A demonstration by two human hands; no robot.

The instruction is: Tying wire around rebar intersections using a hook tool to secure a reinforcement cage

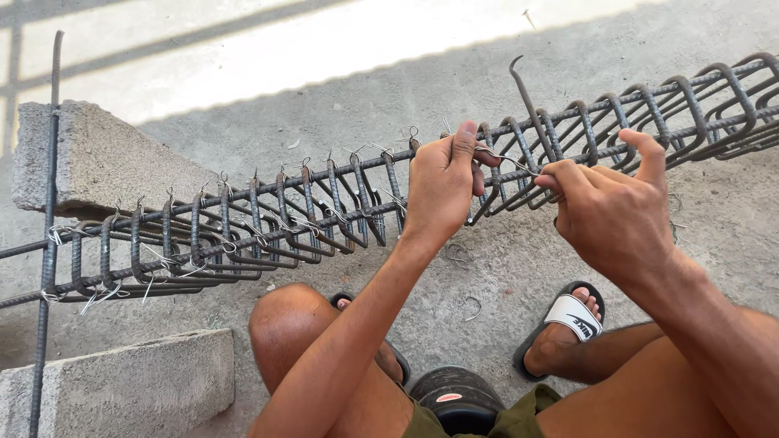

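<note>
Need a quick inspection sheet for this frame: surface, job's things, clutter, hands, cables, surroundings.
Surface: grey concrete floor, part in sunlight.
Job's things: long rebar cage with wire-tied stirrups, lying across; hooked tying tool at the cage.
Clutter: loose tie wire scraps on the floor.
Hands: left hand pinches tie wire at the top bar; right hand grips the hooked tool.
Cables: nothing seen.
Surroundings: two concrete blocks at left, upright bar, sandalled feet.
</note>
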